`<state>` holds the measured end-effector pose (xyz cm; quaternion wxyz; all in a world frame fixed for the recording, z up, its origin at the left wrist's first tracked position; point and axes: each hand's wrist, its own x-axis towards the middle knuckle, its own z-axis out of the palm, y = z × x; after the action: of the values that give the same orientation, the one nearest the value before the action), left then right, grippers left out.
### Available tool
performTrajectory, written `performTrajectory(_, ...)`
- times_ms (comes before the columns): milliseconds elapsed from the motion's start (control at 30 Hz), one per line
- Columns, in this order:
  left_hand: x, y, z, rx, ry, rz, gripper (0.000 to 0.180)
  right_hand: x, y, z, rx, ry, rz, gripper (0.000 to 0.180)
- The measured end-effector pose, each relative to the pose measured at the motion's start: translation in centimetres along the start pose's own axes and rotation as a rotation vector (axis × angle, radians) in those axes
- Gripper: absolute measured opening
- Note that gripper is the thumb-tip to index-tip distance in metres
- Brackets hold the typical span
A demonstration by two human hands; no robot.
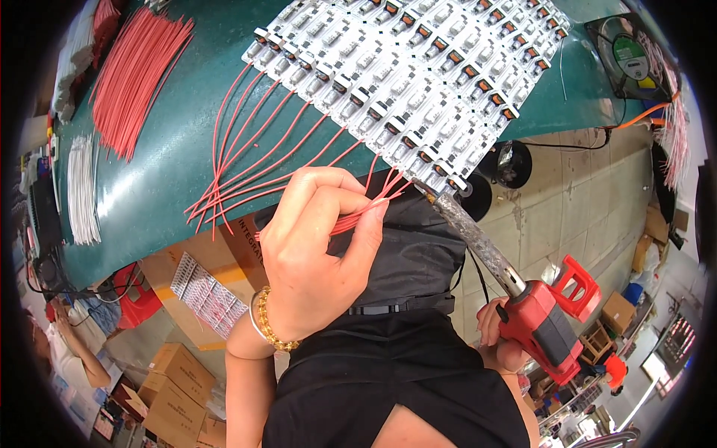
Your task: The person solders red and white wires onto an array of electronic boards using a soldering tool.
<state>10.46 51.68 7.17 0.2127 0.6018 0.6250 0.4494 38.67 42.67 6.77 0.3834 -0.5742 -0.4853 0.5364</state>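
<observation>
My left hand (317, 243) pinches a bundle of thin red wires (345, 222) between thumb and fingers, just off the near corner of a white circuit board panel (441, 97). Rows of small metal and black parts cover the panel. Several attached red wires (258, 153) trail from its left edge over the green table. Partly hidden behind the handle, my right hand (493, 328) grips a red and black soldering gun (541, 328). Its long tip meets the panel's near edge, close to the ends of the held wires. Whether the tip touches a wire I cannot tell.
On the green table (202, 201) lie a large bundle of red wires (138, 78) and a white bundle (83, 190). A fan (631, 56) stands at the right. Cardboard boxes (175, 388) are on the floor at the lower left. Other people work in the background.
</observation>
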Motion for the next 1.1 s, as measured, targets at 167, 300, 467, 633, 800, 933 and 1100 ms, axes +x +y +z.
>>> performTrajectory(167,-0.2,-0.1,-0.2,-0.003,0.000,-0.011,0.015,-1.0,1.2,-1.4,-0.014,-0.074,0.000,0.078)
performTrajectory(300,-0.2,0.2,0.0,0.011,-0.010,-0.013,0.015,1.8,-2.2,0.6,0.088,-0.038,-0.017,0.072)
performTrajectory(467,0.1,0.2,0.2,0.015,0.002,0.006,0.014,2.9,-2.5,1.5,0.243,-0.014,-0.100,0.061)
performTrajectory(633,0.5,0.2,0.2,-0.010,0.022,-0.008,0.013,7.6,-3.9,2.4,0.110,0.113,-0.475,0.073)
performTrajectory(800,0.3,0.3,-1.1,-0.051,0.043,-0.049,0.009,13.6,-7.8,1.0,-0.027,0.148,-0.770,0.077)
performTrajectory(933,-1.1,-0.6,-2.9,-0.029,0.200,-0.171,0.006,21.8,-9.4,-0.3,0.173,0.210,-0.698,0.053)
performTrajectory(1100,-3.9,-3.0,-5.6,-0.116,0.482,-0.403,0.004,28.0,-11.5,0.5,0.063,0.333,-0.495,0.034)
